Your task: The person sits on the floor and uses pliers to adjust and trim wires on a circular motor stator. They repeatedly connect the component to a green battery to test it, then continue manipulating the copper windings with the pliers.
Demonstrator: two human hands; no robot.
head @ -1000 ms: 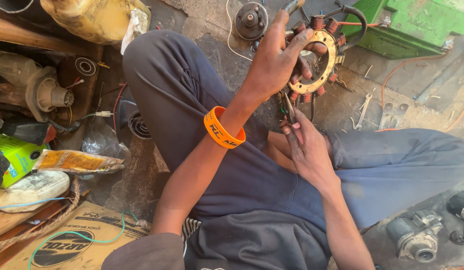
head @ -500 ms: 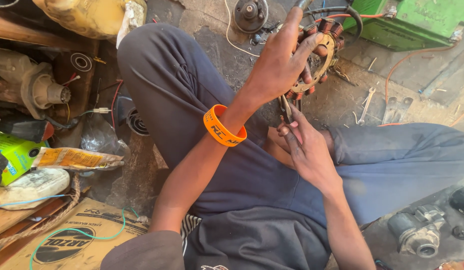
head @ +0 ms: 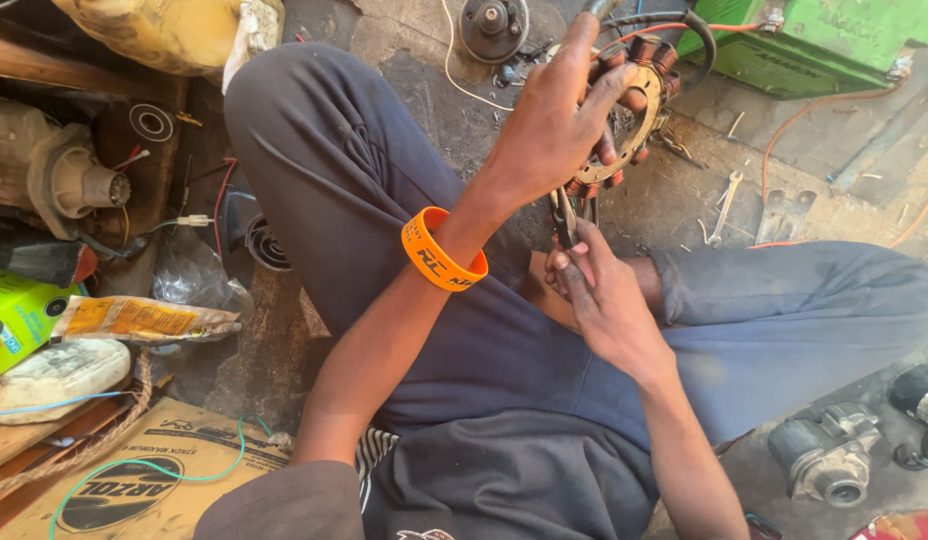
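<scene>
I am gripping the stator ring point(head: 639, 105), with its copper-wound coils, in my left hand point(head: 554, 120), fingers wrapped over it in the upper middle of the frame. Just below, my right hand point(head: 599, 295) is closing around the handles of the pliers point(head: 564, 215), whose tips are reaching up to the ring's lower edge. An orange wristband point(head: 442, 252) is sitting on my left wrist, above my dark trousers point(head: 384, 200).
</scene>
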